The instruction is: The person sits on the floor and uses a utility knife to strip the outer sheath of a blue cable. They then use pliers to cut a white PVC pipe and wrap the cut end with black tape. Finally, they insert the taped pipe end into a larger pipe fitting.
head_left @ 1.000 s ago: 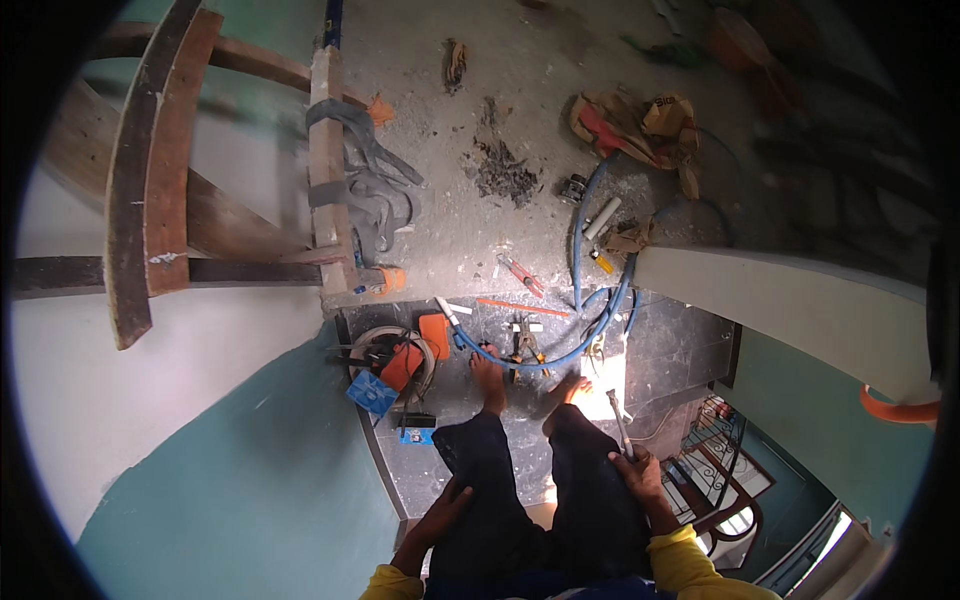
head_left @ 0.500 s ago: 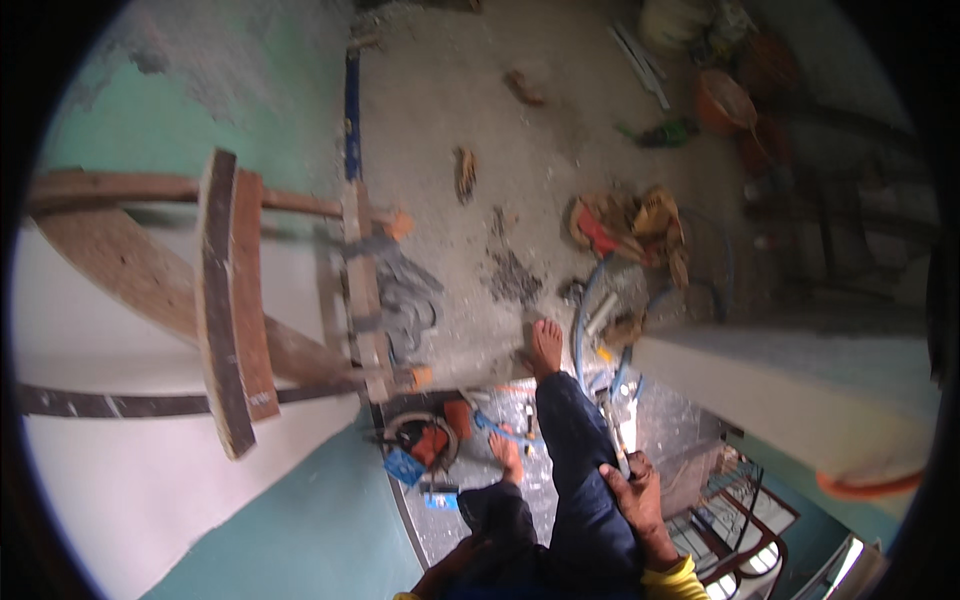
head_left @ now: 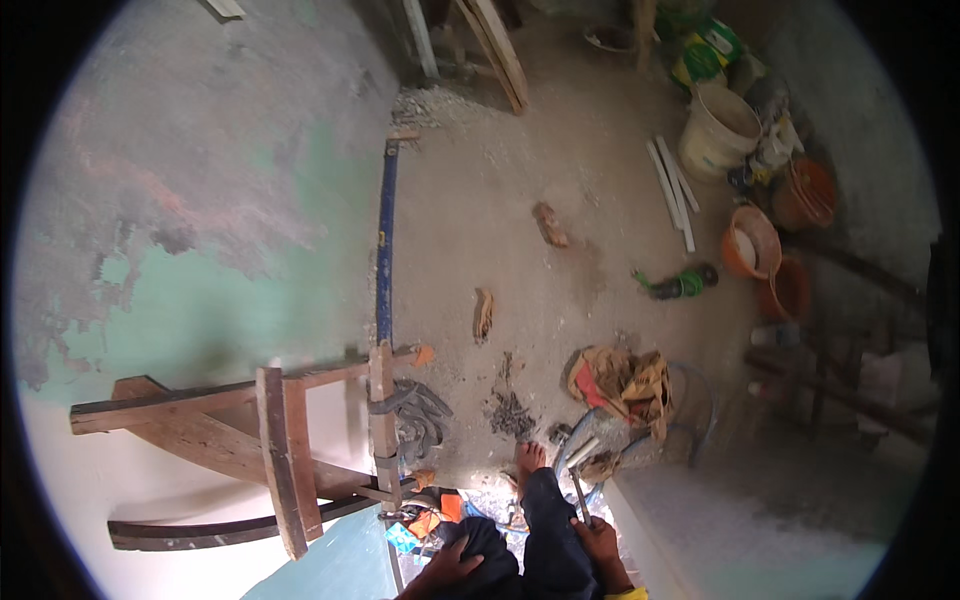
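My right hand is closed round a long, thin metal tool, which points forward beside my right leg. My left hand rests on the dark cloth of my left trouser leg, its fingers spread a little and slightly bent. My bare right foot is on the dusty concrete floor. Just beyond it lie dark debris, white pipe pieces, looped blue hose and a crumpled brown sack. Below, behind my legs, orange and blue items are partly hidden.
Curved timber pieces lean along the left wall beside a grey cloth and a long blue level. Buckets, orange tubs, white strips and a green tool lie right. Planks stand at the far end.
My right foot has stepped up onto the concrete floor, and the view has swung forward, showing the far end. The tool stays in my right hand, my left hand at my leg.
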Demonstrator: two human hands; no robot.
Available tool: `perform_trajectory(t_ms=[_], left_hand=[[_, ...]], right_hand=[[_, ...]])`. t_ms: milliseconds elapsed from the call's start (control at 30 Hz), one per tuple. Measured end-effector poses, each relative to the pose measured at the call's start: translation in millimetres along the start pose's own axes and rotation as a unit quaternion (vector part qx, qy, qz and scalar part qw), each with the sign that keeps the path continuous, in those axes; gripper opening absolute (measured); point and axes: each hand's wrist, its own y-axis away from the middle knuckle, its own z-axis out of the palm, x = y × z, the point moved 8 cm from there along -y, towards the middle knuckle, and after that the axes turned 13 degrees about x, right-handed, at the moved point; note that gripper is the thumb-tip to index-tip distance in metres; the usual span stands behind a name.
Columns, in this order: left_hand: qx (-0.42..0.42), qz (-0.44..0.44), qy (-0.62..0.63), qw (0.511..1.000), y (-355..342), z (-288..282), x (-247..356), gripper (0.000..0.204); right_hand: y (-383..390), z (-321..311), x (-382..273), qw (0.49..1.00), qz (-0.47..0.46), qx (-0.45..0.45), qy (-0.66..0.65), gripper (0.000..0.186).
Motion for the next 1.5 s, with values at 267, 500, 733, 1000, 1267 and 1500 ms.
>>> perform_trajectory(t_ms=[267, 500, 733, 1000, 1267, 1500], left_hand=[[0.182, 0.162, -0.033, 0.969, -45, -192, 258, 0.088], [0.087, 0.144, 0.053, 0.984, -131, -247, 311, 0.089], [0.059, 0.047, -0.033, 0.997, -270, -309, 389, 0.095], [-0.026, -0.063, 0.204, 0.977, -328, -377, 405, 0.081], [0.150, -0.063, 0.144, 0.976, -528, -457, 342, 0.059], [0.273, -0.088, 0.597, 0.749, -858, -677, 362, 0.034]], right_hand=[[-62, -51, -50, 0.987, -0.087, 0.004, 0.137, 0.050], [-155, -71, -121, 0.868, -0.355, 0.088, 0.336, 0.017], [-240, -137, -358, 0.907, -0.272, 0.221, 0.234, 0.022], [-315, -136, -678, 0.953, -0.259, 0.157, 0.024, 0.020], [-350, -58, -910, 0.958, -0.200, -0.038, -0.204, 0.042], [-438, 84, -927, 0.923, 0.067, -0.254, -0.283, 0.021]])
